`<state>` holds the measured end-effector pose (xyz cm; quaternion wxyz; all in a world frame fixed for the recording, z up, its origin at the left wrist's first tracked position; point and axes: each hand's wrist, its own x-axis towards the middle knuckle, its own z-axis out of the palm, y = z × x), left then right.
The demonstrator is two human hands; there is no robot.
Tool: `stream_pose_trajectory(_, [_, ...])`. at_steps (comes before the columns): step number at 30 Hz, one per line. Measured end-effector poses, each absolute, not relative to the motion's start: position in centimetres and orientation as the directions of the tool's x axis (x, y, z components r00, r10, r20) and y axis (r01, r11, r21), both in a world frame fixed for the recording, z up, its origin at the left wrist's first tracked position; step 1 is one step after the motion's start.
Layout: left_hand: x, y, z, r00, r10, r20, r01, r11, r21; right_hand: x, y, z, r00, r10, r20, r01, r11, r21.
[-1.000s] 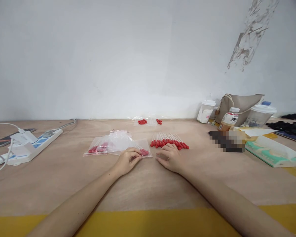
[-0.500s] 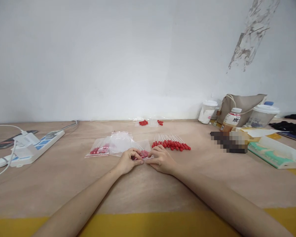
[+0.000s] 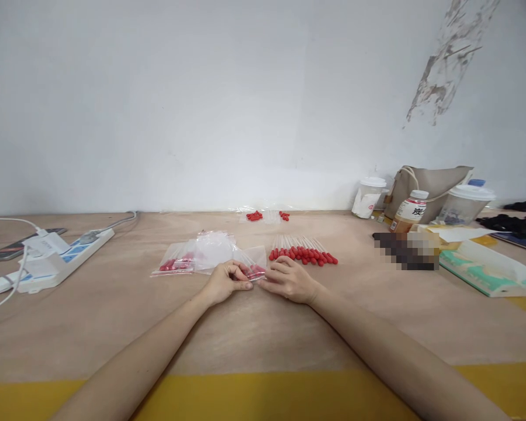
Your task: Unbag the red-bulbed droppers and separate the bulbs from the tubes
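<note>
A clear plastic bag (image 3: 256, 273) holding several red-tipped white sticks lies between my hands, its near edge toward me. My left hand (image 3: 226, 281) pinches that edge between thumb and fingers. My right hand (image 3: 290, 280) rests at the bag's right corner, fingers bent and closed against the edge. To the left lie filled bags of red-tipped sticks (image 3: 175, 264), partly under a stack of whitish clear bags (image 3: 213, 251). Just beyond my right hand, loose red-tipped sticks (image 3: 304, 252) are spread in a row, red ends toward me.
Small red pieces (image 3: 254, 216) sit on clear plastic by the wall. At left are a white power strip (image 3: 76, 257) with cables and a phone (image 3: 9, 251). At right stand a paper cup (image 3: 369, 199), a bottle (image 3: 409, 211), a bag (image 3: 429, 184) and a tissue pack (image 3: 482, 272).
My right hand has shifted slightly along the bag's near edge, and more of the red tips inside show between my hands. The left hand keeps its pinch.
</note>
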<state>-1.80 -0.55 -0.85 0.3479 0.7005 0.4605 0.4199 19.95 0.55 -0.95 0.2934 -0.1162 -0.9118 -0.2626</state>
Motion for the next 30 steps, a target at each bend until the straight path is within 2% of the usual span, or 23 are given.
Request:
stream_pose_trajectory(3, [-1.9, -0.4, -1.0, 0.232, 0.936, 0.265, 0.358, -0.336, 0.871, 20.0, 0.7, -0.9, -0.801, 0.052, 0.597, 0.379, 0.816, 0.437])
stream_pose_trajectory(9, [-1.9, -0.5, -0.8, 0.256, 0.928, 0.270, 0.371, -0.352, 0.859, 19.5, 1.4, -1.9, -0.672, 0.138, 0.727, 0.476, 0.833, 0.282])
stream_pose_trajectory(16, [-0.4, -1.5, -0.4, 0.381, 0.829, 0.409, 0.457, -0.553, 0.696, 18.7, 1.2, -2.0, -0.641, 0.193, 0.743, 0.483, 0.853, 0.195])
stream_pose_trajectory(27, [0.6, -1.5, -1.1, 0.274, 0.826, 0.493, 0.564, -0.553, 0.614, 17.8, -0.2, -1.7, -0.605, 0.345, 0.717, 0.500, 0.866, 0.005])
stream_pose_trajectory(30, [0.5, -1.5, -1.0, 0.209, 0.818, 0.536, 0.606, -0.539, 0.586, 18.1, -0.5, -1.7, -0.572, 0.418, 0.706, 0.493, 0.863, -0.111])
